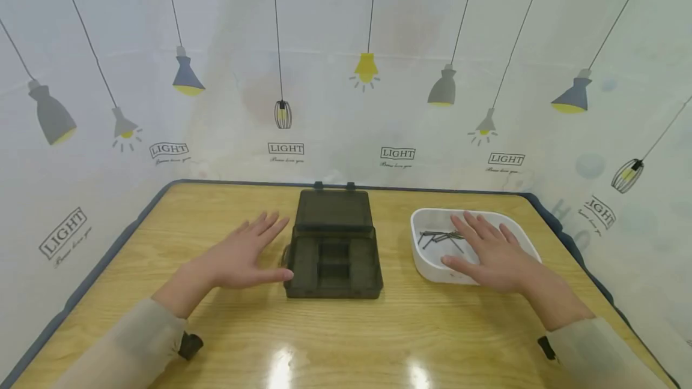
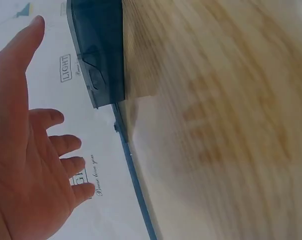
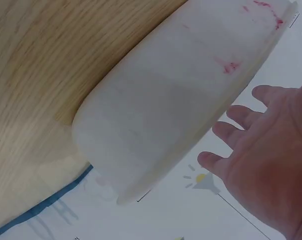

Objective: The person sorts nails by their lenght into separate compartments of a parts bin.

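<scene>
A dark translucent plastic case (image 1: 303, 263) lies on the table with its lid (image 1: 334, 209) raised toward the wall; compartments show inside. My left hand (image 1: 238, 257) is spread beside the case, its thumb at the case's left edge in the head view; whether it touches I cannot tell. In the left wrist view the hand (image 2: 36, 165) appears palm-on, holding nothing, near the case (image 2: 98, 50). A white tub (image 1: 432, 269) stands at the right, with several screws or nails (image 1: 440, 236) in it. Over its right part hovers my right hand (image 1: 494, 257), fingers extended; the right wrist view shows its bare palm (image 3: 270, 160).
The wooden table (image 1: 346, 335) runs back to a wall covering (image 1: 324, 17) printed with hanging lamps. A dark blue edge (image 1: 449, 189) borders the tabletop. Red marks (image 3: 230, 66) show on the tub's outer side. Dark objects (image 1: 190, 346) sit at the sleeve cuffs.
</scene>
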`<state>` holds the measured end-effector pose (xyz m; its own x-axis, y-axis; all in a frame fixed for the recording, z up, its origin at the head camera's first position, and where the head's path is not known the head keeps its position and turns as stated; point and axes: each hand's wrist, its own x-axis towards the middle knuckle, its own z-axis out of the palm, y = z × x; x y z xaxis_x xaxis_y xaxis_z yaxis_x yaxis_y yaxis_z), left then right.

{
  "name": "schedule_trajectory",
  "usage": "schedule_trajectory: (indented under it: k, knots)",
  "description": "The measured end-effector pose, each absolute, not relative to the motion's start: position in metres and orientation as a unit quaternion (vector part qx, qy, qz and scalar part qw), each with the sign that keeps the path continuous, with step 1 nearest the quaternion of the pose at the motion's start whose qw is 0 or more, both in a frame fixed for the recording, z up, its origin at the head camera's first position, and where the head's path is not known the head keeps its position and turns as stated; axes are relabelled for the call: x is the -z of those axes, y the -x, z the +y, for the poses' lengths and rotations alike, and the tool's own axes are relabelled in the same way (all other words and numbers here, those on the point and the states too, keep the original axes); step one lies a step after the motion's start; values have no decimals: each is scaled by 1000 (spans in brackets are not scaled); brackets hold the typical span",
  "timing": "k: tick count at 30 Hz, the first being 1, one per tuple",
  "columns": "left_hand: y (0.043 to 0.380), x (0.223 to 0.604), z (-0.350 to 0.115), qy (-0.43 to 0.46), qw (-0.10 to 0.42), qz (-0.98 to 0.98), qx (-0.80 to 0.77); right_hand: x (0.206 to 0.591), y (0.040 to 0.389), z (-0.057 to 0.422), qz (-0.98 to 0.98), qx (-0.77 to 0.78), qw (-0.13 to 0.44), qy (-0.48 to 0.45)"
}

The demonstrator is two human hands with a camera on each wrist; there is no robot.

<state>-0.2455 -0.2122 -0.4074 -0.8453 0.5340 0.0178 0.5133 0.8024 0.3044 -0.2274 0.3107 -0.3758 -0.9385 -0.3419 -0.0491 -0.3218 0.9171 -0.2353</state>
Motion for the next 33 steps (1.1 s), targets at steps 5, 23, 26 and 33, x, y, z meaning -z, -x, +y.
schedule_trajectory:
  k: [5, 23, 26, 33]
  knots:
    - [253, 414, -219, -278, 90, 936, -194, 380, 239, 315, 977, 134, 33, 161]
    - [264, 420, -217, -278, 167, 917, -230, 400, 291, 345, 956, 251, 116, 100]
    - [264, 420, -217, -274, 170, 918, -230, 403, 297, 342, 949, 272, 128, 93]
    - [263, 421, -216, -276, 177, 911, -250, 412, 309, 331, 939, 297, 147, 89]
